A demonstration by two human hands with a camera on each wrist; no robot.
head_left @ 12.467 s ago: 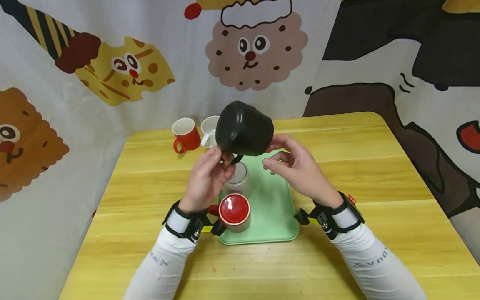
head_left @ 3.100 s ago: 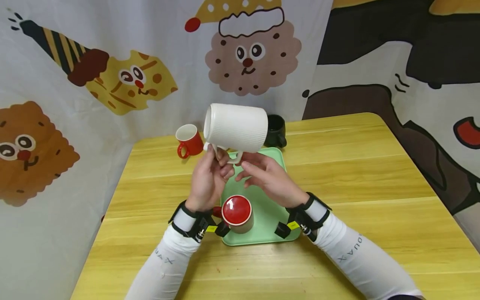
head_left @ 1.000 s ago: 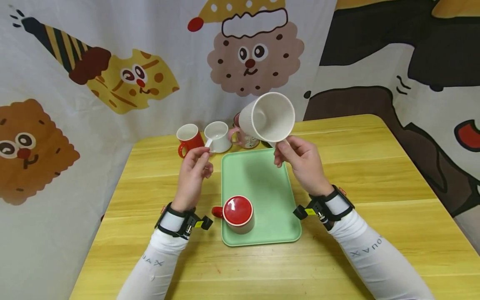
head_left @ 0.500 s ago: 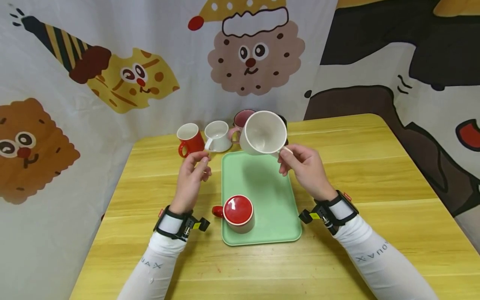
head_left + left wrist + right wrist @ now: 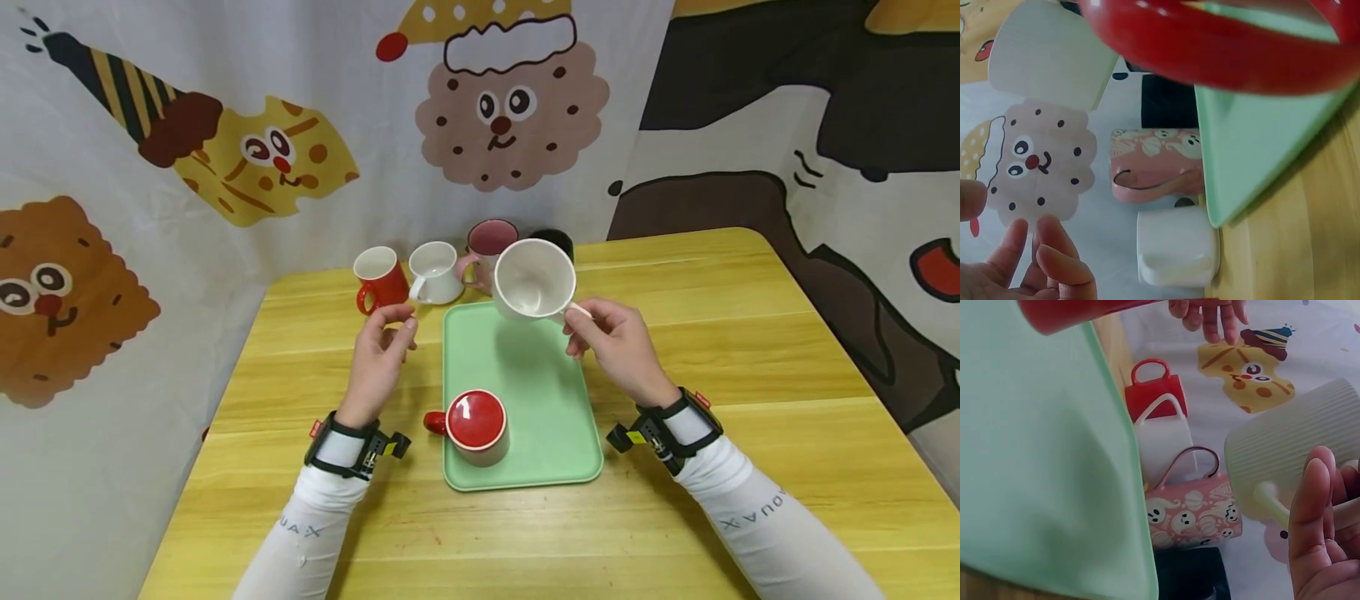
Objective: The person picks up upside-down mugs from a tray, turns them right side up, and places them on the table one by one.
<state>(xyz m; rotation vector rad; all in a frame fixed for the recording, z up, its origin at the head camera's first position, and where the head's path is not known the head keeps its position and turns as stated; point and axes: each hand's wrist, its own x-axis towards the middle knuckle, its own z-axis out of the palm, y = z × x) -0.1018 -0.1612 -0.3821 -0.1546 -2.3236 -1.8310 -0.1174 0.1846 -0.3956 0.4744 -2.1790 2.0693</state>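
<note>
My right hand (image 5: 621, 343) pinches the handle of a white ribbed mug (image 5: 534, 282), held in the air above the far end of a green tray (image 5: 525, 425). The mug's mouth tilts toward the head camera; its ribbed side (image 5: 1297, 444) shows in the right wrist view. My left hand (image 5: 378, 362) holds nothing, fingers loosely bent, left of the tray. Upside down on the tray's near left stands a red mug (image 5: 476, 421), its red base up and its handle sticking out over the tray's left edge.
Behind the tray, upright mugs form a row along the table's back: a red one (image 5: 381, 279), a white one (image 5: 435, 273), a pink one with ghost pictures (image 5: 1194, 512), and a black one (image 5: 555, 239), partly hidden by the held mug. A printed cloth (image 5: 315, 225) hangs behind.
Earlier my left hand held the black mug, now in the back row. The white ribbed mug passed from my left hand to my right, and has lately come down lower.
</note>
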